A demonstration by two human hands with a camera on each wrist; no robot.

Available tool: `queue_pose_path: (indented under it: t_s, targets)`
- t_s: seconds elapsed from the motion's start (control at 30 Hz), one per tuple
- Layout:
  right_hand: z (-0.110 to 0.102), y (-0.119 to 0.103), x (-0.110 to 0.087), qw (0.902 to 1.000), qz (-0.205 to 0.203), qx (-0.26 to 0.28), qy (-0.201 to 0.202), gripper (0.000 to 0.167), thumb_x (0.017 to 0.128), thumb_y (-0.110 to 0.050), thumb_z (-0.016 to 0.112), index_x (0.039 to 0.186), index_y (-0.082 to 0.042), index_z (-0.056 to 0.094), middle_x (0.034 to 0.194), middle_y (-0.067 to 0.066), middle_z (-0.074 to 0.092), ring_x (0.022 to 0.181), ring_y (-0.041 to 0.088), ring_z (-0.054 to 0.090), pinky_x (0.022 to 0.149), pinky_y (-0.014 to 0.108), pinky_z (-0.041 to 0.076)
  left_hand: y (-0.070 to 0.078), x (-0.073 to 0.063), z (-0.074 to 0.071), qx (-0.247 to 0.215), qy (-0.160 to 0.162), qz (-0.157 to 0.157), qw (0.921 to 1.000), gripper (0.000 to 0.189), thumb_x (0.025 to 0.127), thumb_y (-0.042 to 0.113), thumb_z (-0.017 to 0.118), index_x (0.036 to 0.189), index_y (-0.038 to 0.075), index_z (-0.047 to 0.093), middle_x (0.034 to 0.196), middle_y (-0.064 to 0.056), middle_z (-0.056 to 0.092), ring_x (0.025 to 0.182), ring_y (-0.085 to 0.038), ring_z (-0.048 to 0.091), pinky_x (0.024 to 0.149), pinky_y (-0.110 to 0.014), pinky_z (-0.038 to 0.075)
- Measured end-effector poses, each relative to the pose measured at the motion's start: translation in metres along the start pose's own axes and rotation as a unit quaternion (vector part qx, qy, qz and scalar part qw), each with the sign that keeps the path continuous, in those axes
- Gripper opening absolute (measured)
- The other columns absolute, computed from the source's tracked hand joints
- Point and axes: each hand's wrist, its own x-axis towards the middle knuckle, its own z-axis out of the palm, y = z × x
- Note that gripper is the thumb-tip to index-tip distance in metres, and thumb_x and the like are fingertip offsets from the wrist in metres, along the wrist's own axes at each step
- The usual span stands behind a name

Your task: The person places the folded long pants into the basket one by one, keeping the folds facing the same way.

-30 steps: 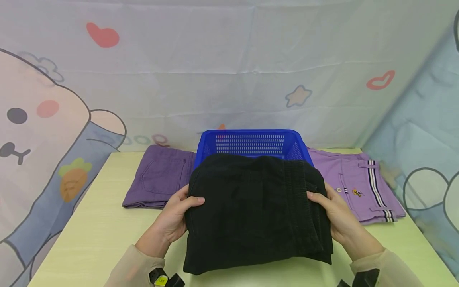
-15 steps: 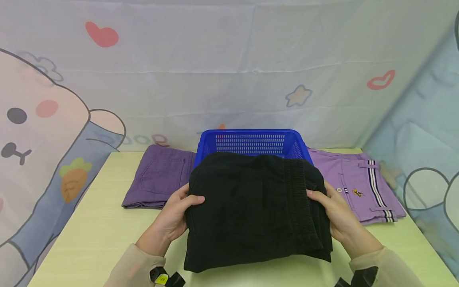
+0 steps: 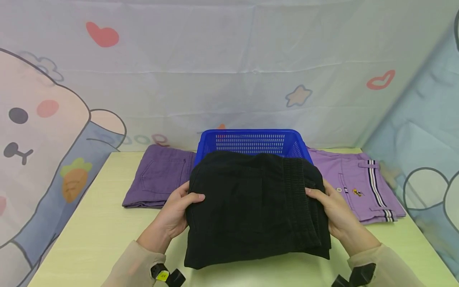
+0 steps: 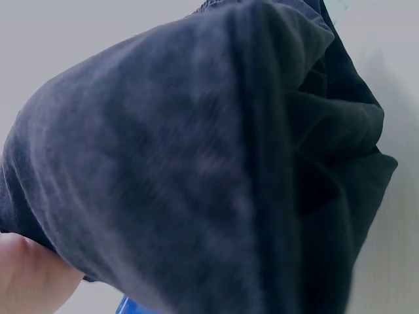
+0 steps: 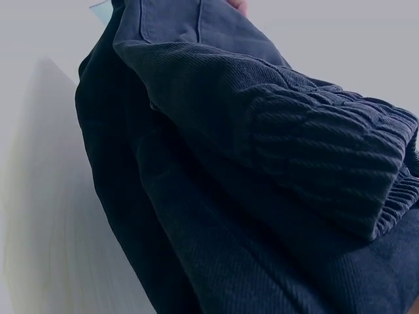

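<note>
Folded black trousers point(image 3: 244, 211) with a ribbed elastic waistband point(image 5: 327, 150) are held up in front of the blue basket point(image 3: 251, 131), covering its front. My left hand point(image 3: 173, 213) grips their left edge, thumb on top and fingers hidden beneath. On the opposite edge, beside the waistband, my right hand point(image 3: 338, 215) holds on the same way. The left wrist view is mostly filled by the dark folded cloth point(image 4: 150, 157), with a bit of hand point(image 4: 33, 275) at its lower left corner. Layered folds hang loosely along the near side.
Folded dark purple trousers point(image 3: 161, 175) lie left of the basket on the pale yellow table point(image 3: 93, 239). To its right lie folded lilac trousers point(image 3: 353, 183) with striped trim. A printed cloth backdrop point(image 3: 201, 71) hangs directly behind the table.
Both hands still grip the black trousers, which have risen very slightly in the head view, their lower edge a little higher than before. The other garments and the basket stay put.
</note>
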Motion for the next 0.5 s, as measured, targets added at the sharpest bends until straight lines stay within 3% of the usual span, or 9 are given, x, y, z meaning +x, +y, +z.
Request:
queue_pose_path:
  t_s: [0.5]
  targets:
    - [-0.0011, 0.0005, 0.0026, 0.9998, -0.009, 0.011, -0.013, 0.051, 0.098, -0.01, 0.047, 0.143, -0.021, 0.024, 0.109, -0.002, 0.062, 0.089, 0.015, 0.067, 0.074, 0.034, 0.058, 0.0005, 0.0038, 0.0002, 0.004, 0.002, -0.002, 1.0, 0.056, 0.089, 0.0, 0.049, 0.141, 0.004, 0.028, 0.115, 0.0, 0.06, 0.094, -0.012, 0.066, 0.078, -0.028, 0.056]
